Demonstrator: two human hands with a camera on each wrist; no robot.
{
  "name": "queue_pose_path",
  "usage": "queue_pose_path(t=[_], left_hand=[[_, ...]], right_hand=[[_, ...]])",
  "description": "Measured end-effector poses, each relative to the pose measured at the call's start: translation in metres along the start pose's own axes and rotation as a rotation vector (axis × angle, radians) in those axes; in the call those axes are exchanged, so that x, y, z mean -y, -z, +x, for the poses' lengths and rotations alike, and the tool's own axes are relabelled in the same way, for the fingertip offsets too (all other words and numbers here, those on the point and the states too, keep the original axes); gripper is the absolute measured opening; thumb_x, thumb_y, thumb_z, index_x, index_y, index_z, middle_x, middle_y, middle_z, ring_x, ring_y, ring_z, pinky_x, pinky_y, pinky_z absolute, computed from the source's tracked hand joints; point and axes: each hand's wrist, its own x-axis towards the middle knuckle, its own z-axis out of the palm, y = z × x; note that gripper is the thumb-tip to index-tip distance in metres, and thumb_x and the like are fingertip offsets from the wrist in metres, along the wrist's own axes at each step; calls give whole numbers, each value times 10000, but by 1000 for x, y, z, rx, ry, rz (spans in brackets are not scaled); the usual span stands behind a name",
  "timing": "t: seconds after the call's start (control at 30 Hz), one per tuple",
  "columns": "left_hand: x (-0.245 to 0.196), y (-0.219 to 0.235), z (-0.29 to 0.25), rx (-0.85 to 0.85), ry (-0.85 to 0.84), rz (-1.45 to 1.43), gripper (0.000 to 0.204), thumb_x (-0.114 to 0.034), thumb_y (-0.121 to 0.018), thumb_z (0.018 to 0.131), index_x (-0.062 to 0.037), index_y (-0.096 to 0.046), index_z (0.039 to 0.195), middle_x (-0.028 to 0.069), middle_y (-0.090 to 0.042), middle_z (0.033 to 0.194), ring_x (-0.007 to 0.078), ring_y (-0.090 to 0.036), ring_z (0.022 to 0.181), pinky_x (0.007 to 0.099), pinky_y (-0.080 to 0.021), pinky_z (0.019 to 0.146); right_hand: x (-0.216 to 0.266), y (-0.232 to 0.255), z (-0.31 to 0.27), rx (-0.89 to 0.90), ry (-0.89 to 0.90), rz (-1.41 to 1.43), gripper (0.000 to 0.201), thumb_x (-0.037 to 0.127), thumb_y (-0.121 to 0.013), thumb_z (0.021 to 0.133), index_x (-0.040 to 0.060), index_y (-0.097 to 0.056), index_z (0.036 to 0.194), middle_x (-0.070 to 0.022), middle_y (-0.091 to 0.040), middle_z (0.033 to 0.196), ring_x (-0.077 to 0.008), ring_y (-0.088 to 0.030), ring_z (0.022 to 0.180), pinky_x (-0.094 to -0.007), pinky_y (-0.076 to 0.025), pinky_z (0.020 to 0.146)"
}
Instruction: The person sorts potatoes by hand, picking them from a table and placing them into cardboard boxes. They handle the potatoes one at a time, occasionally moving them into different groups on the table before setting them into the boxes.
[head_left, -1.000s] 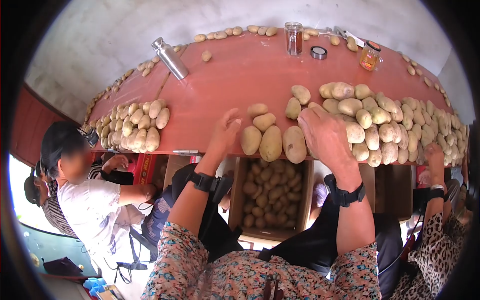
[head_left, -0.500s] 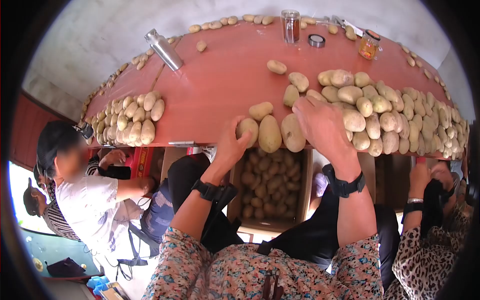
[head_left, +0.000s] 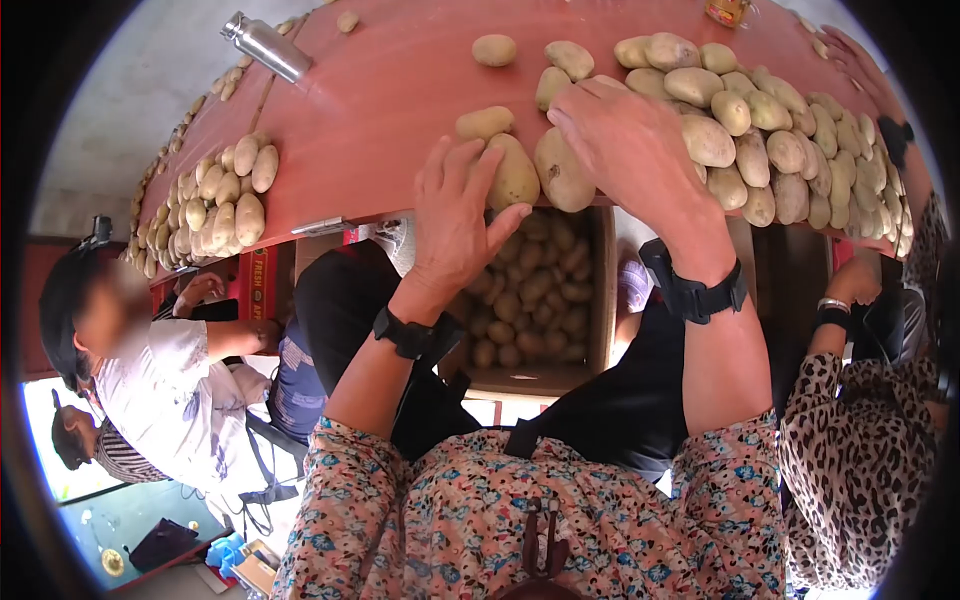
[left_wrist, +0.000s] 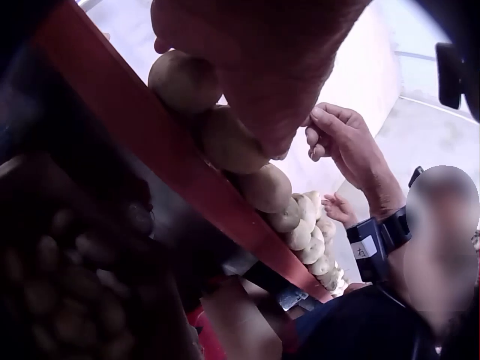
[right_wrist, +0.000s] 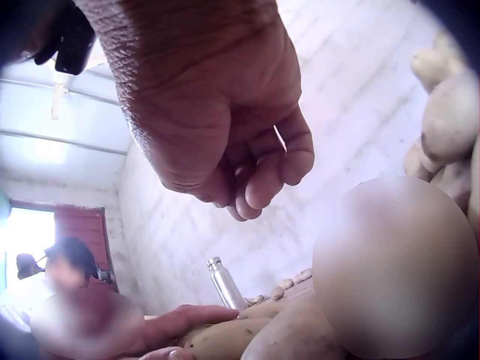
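In the head view my left hand (head_left: pixel 455 215) has its fingers extended and spread beside an upright potato (head_left: pixel 513 172) at the table's front edge. My right hand (head_left: pixel 635 150) bends its fingers downward above another edge potato (head_left: pixel 565 170), left of the big potato pile (head_left: pixel 785 150). Whether it touches that potato cannot be told. In the right wrist view my right hand (right_wrist: pixel 217 112) hangs with loosely curled fingers and nothing in them. Potatoes (left_wrist: pixel 232 142) line the edge below my left hand (left_wrist: pixel 270 67) in the left wrist view.
A box of potatoes (head_left: pixel 535 290) stands below the red table (head_left: pixel 400 100). A smaller potato pile (head_left: pixel 222 205) and a steel bottle (head_left: pixel 267 47) are to the left. People sit on both sides; a neighbour's hand (head_left: pixel 855 278) is at the right.
The head view has tilted down. My left hand, curled beside the leftmost edge potato before, now has its fingers spread; that potato no longer shows. One potato moved farther back on the table.
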Motion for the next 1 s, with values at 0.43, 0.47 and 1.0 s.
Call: queue_pose_path(t=[0.43, 0.47, 1.0], left_hand=[[-12, -47, -88, 448, -269, -326, 302, -50, -580, 810, -50, -616, 1110, 169, -600, 1081, 397, -588, 1046, 453, -478, 878], [-16, -63, -98, 706, -234, -290, 336, -12, -556, 786, -51, -613, 1115, 188, -598, 1075, 412, -591, 1067, 462, -496, 888], [-38, -209, -156, 740, -59, 310, 337, -185, -549, 851, -80, -605, 1166, 128, -532, 1150, 305, -503, 1093, 475, -466, 886]], right_hand=[[2, 10, 4, -96, -23, 56, 86, 146, -615, 869, 63, -616, 892, -117, -635, 799, -350, -621, 734, -432, -501, 603], [4, 11, 4, -58, -54, 81, 103, 163, -594, 911, 76, -633, 952, -113, -647, 856, -361, -613, 761, -446, -497, 639], [-1, 4, 1, -40, -41, 46, 99, 137, -630, 843, 42, -634, 819, -115, -654, 779, -318, -646, 678, -415, -517, 572]])
